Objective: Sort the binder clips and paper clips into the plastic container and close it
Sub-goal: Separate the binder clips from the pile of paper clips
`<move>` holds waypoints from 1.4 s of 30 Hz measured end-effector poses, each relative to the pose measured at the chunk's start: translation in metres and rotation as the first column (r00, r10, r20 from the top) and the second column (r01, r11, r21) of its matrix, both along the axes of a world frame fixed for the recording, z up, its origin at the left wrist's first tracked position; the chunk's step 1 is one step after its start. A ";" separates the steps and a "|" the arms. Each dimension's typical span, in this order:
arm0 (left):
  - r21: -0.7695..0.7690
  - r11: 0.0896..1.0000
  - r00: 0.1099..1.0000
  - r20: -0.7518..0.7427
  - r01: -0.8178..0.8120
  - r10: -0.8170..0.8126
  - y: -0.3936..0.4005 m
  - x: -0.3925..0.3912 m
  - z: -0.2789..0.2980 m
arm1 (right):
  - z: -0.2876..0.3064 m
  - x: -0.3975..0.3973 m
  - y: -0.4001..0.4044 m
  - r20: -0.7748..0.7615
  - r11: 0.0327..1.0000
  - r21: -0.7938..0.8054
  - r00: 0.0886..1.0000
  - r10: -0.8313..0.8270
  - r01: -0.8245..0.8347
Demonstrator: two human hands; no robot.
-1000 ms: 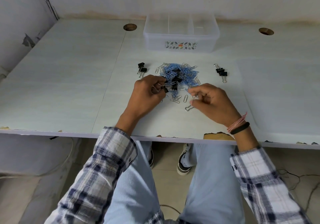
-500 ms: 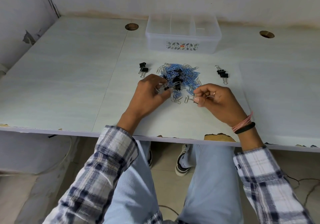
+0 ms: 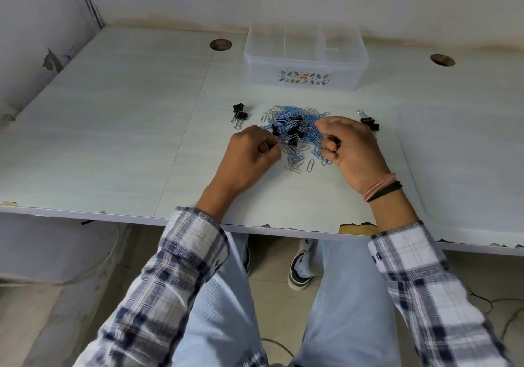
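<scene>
A heap of blue and silver paper clips [image 3: 295, 124] mixed with black binder clips lies mid-table. My left hand [image 3: 249, 158] is at its left edge, fingertips pinched on a small dark binder clip. My right hand [image 3: 353, 151] is curled over the heap's right side with a dark binder clip tucked in its fingers. The clear plastic container [image 3: 306, 80] stands open behind the heap, with dividers inside. Two black binder clips [image 3: 240, 115] lie apart on the left, and more binder clips [image 3: 370, 122] lie on the right, partly behind my right hand.
A pale flat translucent panel [image 3: 459, 151], possibly the lid, lies on the table at the right. Two round cable holes [image 3: 220, 45] [image 3: 442, 60] sit near the back wall. The table's front edge [image 3: 283, 229] is chipped. Walls close off the left and back.
My right hand has moved up from the loose clips in front to the heap's right side and curled shut. My left hand stayed at the left edge, still pinching.
</scene>
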State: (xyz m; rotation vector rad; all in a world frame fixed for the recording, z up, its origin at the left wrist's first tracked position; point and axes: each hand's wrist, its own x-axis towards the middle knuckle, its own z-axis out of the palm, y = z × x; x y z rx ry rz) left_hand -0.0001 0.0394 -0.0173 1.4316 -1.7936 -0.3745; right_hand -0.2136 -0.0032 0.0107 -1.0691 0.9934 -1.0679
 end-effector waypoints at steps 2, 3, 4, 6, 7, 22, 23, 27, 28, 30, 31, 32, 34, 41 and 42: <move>-0.022 1.000 1.000 0.004 0.008 -0.007 0.000 0.001 0.000 | -0.004 0.004 -0.003 -0.393 0.982 -0.175 0.919 -0.003 -0.072; -0.030 0.999 1.000 0.009 0.013 -0.012 0.000 0.001 -0.001 | -0.006 0.006 -0.004 -0.563 0.962 -0.239 0.826 -0.028 -0.130; -0.035 0.999 1.000 0.016 0.018 -0.018 -0.001 0.000 -0.002 | -0.008 0.009 -0.006 -0.690 0.940 -0.282 0.721 -0.059 -0.192; -0.040 0.999 0.999 0.028 0.023 -0.022 -0.002 0.000 -0.003 | -0.010 0.013 -0.007 -0.801 0.894 -0.339 0.588 -0.111 -0.292; -0.044 0.999 0.999 0.028 0.024 -0.023 -0.003 0.000 -0.003 | -0.011 0.015 -0.007 -0.811 0.874 -0.367 0.570 -0.133 -0.319; 0.035 0.998 0.960 -0.273 -0.048 0.055 0.000 0.002 -0.002 | -0.021 0.009 -0.006 -0.592 0.776 -0.611 0.741 -0.317 -0.156; 0.035 0.999 0.957 -0.287 -0.039 0.047 0.000 0.002 -0.002 | -0.021 0.008 -0.006 -0.584 0.781 -0.609 0.745 -0.323 -0.139; 0.090 0.995 0.915 -0.396 -0.046 0.078 -0.002 -0.003 0.001 | -0.024 0.001 -0.012 -0.381 0.874 -0.458 0.853 -0.358 0.163; 0.158 0.987 0.850 -0.517 -0.021 0.101 -0.003 -0.004 0.004 | -0.024 -0.002 -0.015 -0.325 0.879 -0.414 0.863 -0.386 0.236; 0.298 0.947 0.594 -0.787 0.124 0.170 -0.003 -0.010 0.012 | -0.023 -0.005 -0.019 -0.323 0.852 -0.442 0.835 -0.445 0.282; 0.348 0.914 0.451 -0.864 0.211 0.225 -0.003 -0.012 0.018 | -0.022 -0.006 -0.019 -0.358 0.837 -0.485 0.816 -0.454 0.253; 0.382 0.885 0.361 -0.891 0.266 0.276 -0.003 -0.015 0.021 | -0.019 -0.005 -0.020 -0.406 0.831 -0.520 0.799 -0.443 0.196; 0.412 0.873 0.409 -0.866 0.259 0.287 -0.006 -0.020 0.023 | -0.016 -0.002 -0.021 -0.518 0.834 -0.549 0.765 -0.383 0.046; 0.184 0.978 0.990 0.114 -0.104 0.084 -0.006 -0.036 0.010 | 0.001 0.019 -0.030 -0.748 0.845 -0.484 0.610 -0.263 -0.228; 0.155 0.980 0.981 0.162 -0.128 0.103 -0.005 -0.038 0.011 | 0.002 0.021 -0.031 -0.769 0.850 -0.465 0.588 -0.250 -0.247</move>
